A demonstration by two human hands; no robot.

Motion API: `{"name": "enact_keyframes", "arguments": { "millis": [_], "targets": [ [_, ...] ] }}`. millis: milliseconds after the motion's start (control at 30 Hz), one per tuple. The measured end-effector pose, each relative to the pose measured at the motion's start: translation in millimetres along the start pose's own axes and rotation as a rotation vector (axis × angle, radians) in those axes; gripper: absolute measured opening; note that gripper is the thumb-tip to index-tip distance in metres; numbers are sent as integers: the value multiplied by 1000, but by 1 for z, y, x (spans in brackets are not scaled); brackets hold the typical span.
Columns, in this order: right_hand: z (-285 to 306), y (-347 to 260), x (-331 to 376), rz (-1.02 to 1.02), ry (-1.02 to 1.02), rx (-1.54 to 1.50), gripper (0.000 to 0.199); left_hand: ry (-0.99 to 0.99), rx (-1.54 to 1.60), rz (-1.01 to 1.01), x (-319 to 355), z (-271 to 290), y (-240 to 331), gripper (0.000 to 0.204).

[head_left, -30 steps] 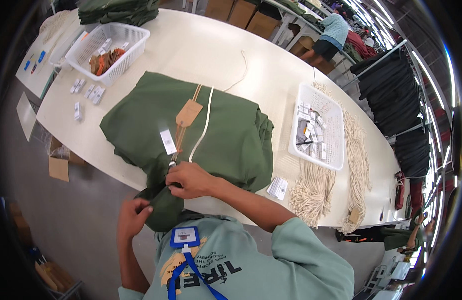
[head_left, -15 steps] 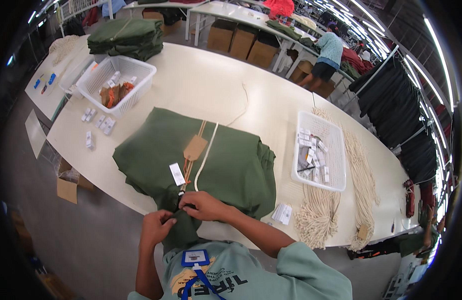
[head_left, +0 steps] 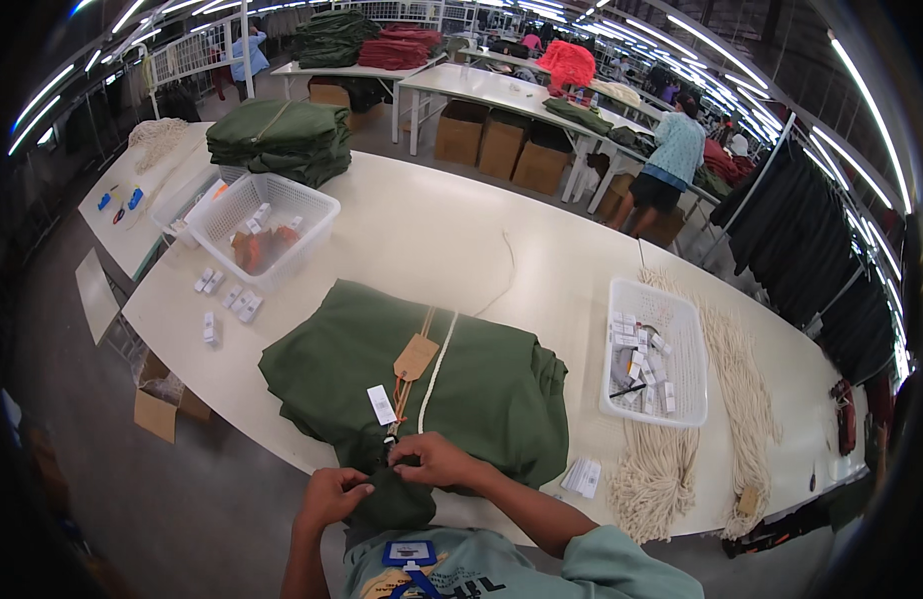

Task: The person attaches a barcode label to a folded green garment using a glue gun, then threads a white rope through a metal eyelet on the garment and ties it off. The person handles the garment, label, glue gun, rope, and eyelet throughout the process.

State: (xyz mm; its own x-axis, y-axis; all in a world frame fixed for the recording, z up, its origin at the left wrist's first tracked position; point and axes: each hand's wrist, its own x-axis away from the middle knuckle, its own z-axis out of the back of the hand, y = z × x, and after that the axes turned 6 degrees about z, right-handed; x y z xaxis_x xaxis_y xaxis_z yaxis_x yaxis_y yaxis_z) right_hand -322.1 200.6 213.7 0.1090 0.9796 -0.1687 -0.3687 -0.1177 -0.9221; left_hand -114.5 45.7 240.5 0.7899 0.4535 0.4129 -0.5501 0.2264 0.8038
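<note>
A folded stack of dark green fabric (head_left: 501, 399) lies before me, its near edge bunched and hanging over the table edge. My left hand (head_left: 333, 496) pinches the bunched green fabric from the left. Just beside it, my right hand (head_left: 431, 461) has its fingers closed on the same fabric, near a small dark fitting at the base of the tags. A brown card tag (head_left: 416, 357) on tan strings and a white label (head_left: 380, 404) lie on top, above my right hand. A cream cord (head_left: 438, 374) runs across the fabric. What lies between my fingertips is hidden.
White baskets, one at left (head_left: 311, 215) and one at right (head_left: 699, 369), hold small white labels. Bundles of cream cord (head_left: 653, 484) lie at right. Another folded green stack (head_left: 282, 135) sits at far left. A person (head_left: 676, 150) stands beyond the white table (head_left: 401, 230).
The view has tilted up, so the table and fabric sit lower in the picture. Both hands stay at the bunched edge, with only slight finger movement.
</note>
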Motion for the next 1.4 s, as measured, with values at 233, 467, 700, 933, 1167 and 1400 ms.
{"name": "enact_keyframes", "arguments": {
  "millis": [233,467,700,933,1167,1400],
  "targets": [
    [-5,2,-5,76,60,47,19,-21,-67,-49,-1,4,-10,21],
    [-2,9,3,52,19,-132,16,-123,112,-9,-3,4,-21,21],
    [-11,9,5,5,167,-77,14,-1,98,-66,-7,-2,-21,22],
    [-11,10,9,-32,87,-143,14,-31,64,-10,-4,1,-20,23],
    [-20,7,4,106,25,-42,16,75,207,-195,-11,-17,-21,16],
    [-19,-18,-1,-24,105,-27,31,143,201,-135,-16,-20,-6,23]
  ]
}}
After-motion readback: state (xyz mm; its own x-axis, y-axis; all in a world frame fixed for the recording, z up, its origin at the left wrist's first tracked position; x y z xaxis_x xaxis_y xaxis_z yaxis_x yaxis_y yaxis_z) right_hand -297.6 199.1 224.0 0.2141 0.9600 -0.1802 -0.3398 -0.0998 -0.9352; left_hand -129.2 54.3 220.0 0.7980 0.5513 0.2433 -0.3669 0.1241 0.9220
